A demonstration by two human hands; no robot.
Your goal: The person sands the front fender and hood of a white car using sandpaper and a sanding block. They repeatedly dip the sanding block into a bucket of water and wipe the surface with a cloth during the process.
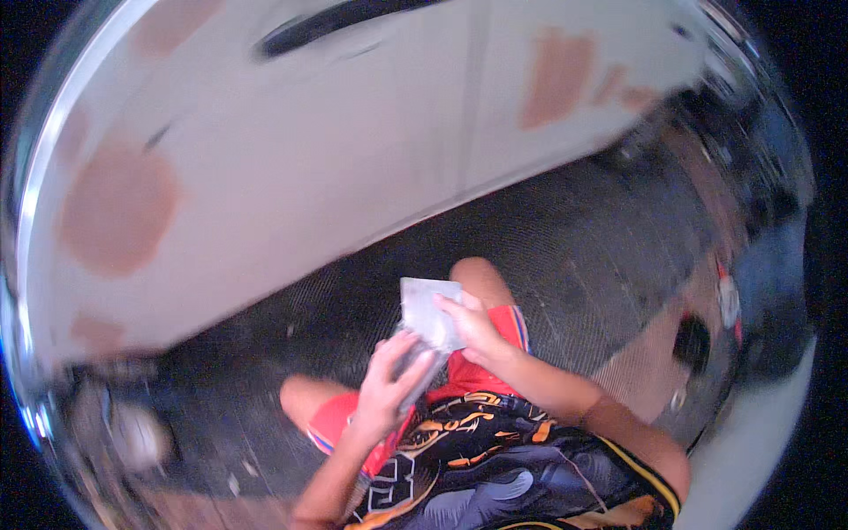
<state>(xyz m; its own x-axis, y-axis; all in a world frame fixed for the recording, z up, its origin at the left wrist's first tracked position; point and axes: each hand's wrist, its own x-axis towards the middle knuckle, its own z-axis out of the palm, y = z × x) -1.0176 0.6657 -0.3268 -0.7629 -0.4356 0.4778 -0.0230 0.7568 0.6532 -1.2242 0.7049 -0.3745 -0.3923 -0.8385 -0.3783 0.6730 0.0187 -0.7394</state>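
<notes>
My right hand grips a pale, flat, square piece by its right edge, with the thumb lying across its face. It could be a thin plate or a sheet; its kind does not show. Close below it, my left hand is closed around a greyish, elongated thing that is smeared by motion. The left fingertips meet the lower edge of the square piece. Both hands are in front of my body, above my lap.
A pale car side with reddish-brown patches and a dark door handle rises in front of me. Dark ribbed matting covers the floor. A whitish rounded object is at the lower left, and a black item lies at the right.
</notes>
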